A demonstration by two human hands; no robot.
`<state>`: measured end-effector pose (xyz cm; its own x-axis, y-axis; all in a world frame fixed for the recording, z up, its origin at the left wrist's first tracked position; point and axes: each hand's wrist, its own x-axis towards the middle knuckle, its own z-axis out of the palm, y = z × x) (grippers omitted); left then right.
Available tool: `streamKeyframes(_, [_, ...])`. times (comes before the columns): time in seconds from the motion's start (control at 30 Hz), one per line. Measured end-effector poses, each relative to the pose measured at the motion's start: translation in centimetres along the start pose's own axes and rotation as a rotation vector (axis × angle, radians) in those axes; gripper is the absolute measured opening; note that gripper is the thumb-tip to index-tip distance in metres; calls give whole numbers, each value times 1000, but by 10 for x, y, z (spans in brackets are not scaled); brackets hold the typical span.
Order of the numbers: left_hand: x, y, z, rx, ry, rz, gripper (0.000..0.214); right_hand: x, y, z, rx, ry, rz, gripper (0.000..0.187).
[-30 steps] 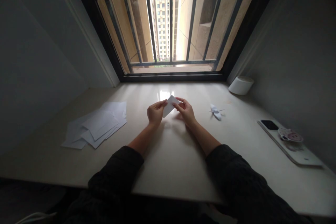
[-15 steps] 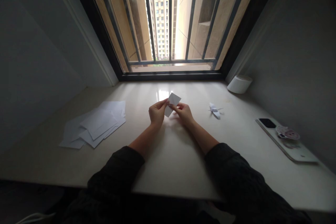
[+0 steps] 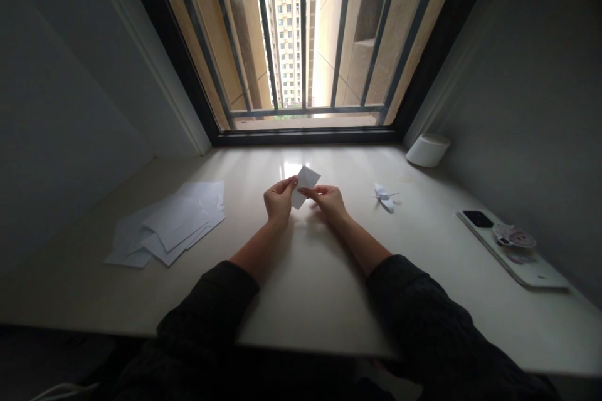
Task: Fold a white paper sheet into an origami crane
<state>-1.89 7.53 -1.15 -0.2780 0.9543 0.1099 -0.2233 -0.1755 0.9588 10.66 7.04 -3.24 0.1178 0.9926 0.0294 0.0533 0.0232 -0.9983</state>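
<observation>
Above the middle of the pale desk, my left hand (image 3: 279, 200) and my right hand (image 3: 329, 203) pinch a small folded piece of white paper (image 3: 305, 187) between them. The left fingers hold its left edge and the right fingertips press at its lower right side. The paper stands tilted, its top corner pointing up and away from me. To the right of my right hand, a small white origami crane (image 3: 385, 197) rests on the desk, out of reach of my fingertips.
A loose pile of white paper sheets (image 3: 174, 225) lies left of my hands. At the right are a white tablet or board (image 3: 512, 257) with a black phone (image 3: 477, 219) and a sticker on it, and a white cylinder (image 3: 427, 150). A barred window lies beyond the desk; walls flank it.
The paper has turned slightly in my fingers, and my right hand has shifted a little lower on it. The view has tilted slightly.
</observation>
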Motion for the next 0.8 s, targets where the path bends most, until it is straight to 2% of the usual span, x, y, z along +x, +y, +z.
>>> streamKeyframes(0.13, [3,-4,-3,16,10,7,29,0,0,0,32,-57,18,49])
streamKeyframes(0.3, [4,-5,-5,52,-32,34,32,2,3,-2,-6,-45,-66,47])
streamKeyframes(0.43, [6,-3,-7,90,-103,-12,52,3,3,-4,60,13,-119,42])
streamKeyframes(0.53, [7,-4,-7,84,-200,-80,66,4,3,-6,156,60,-111,41])
streamKeyframes(0.67, [6,-8,-6,123,-301,-125,49,6,3,-6,225,95,-92,42])
streamKeyframes(0.8, [6,-8,-8,171,-274,-101,41,6,3,-4,237,94,-90,41])
